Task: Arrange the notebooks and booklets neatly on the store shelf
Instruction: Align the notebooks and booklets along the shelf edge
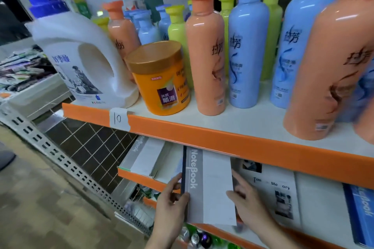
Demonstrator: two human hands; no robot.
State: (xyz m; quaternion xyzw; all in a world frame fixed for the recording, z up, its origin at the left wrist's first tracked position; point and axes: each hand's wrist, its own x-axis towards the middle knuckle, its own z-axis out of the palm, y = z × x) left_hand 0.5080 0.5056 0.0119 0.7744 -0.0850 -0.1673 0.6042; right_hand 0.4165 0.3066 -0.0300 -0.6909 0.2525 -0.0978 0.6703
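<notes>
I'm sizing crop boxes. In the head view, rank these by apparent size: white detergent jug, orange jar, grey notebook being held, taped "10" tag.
1. white detergent jug
2. orange jar and grey notebook: they look about alike, and the notebook's top is hidden under the shelf edge, so unranked
3. "10" tag

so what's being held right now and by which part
The grey-and-white notebook: the left hand pinches its dark spine edge low down, the right hand touches its right edge; a grip there cannot be told.
</notes>
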